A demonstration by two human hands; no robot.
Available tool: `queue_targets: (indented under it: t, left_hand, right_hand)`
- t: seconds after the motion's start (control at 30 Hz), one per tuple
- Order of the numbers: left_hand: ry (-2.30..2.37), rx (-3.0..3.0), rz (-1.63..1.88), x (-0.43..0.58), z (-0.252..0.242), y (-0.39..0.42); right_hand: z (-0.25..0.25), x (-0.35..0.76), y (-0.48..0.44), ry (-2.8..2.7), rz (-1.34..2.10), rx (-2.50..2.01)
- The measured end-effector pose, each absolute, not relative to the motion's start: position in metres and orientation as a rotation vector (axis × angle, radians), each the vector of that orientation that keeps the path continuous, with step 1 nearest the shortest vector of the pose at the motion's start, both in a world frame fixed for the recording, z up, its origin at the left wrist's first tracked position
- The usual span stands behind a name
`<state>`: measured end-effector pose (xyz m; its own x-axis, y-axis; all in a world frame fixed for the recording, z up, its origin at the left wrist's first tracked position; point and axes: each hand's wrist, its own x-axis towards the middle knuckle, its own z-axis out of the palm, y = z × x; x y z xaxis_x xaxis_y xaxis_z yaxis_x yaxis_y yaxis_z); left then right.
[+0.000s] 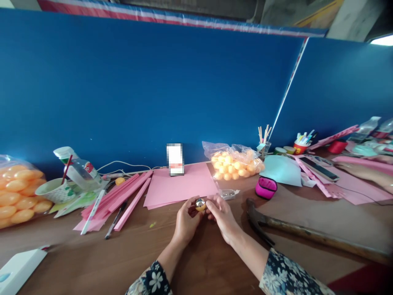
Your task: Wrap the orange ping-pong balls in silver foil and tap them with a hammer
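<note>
Between my two hands, just above the brown table, is a small shiny metal ball that mirrors its surroundings. My left hand grips it from the left, fingers curled round its side. From the right, the thumb and fingers of my right hand press against it. Behind my hands lie sheets of pink paper. A small clear plastic packet rests just beyond my right hand. The fingers' undersides are hidden.
A claw hammer lies to the right, near a magenta pouch. Bags of orange balls stand at the back and far left. Pink strips, pens, a paper cup and a bottle are left. Another person's arm reaches in at right.
</note>
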<state>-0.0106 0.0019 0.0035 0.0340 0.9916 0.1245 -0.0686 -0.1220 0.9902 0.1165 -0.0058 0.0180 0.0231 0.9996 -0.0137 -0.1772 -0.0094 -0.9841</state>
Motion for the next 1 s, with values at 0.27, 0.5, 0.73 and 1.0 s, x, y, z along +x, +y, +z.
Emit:
queue_targets:
  t: [0.27,0.5,0.73,1.0]
  left_hand:
    - [1.184,1.26,1.341,-0.013,0.007,0.0]
    - [1.203,1.296,1.352,-0.013,0.005,0.001]
    - [1.293,1.298,1.328,-0.011,0.011,-0.003]
    - [1.308,1.335,1.306,-0.013,0.005,0.0]
  right_hand:
    - [0.031,0.212,-0.045,-1.483,0.806,-1.282]
    - [0.054,0.26,-0.075,-0.758,1.179,-1.114]
    - [0.066,0.204,-0.115,-0.166,1.666,-0.572]
    - [0.054,0.193,-0.131,-0.074,1.734,-0.503]
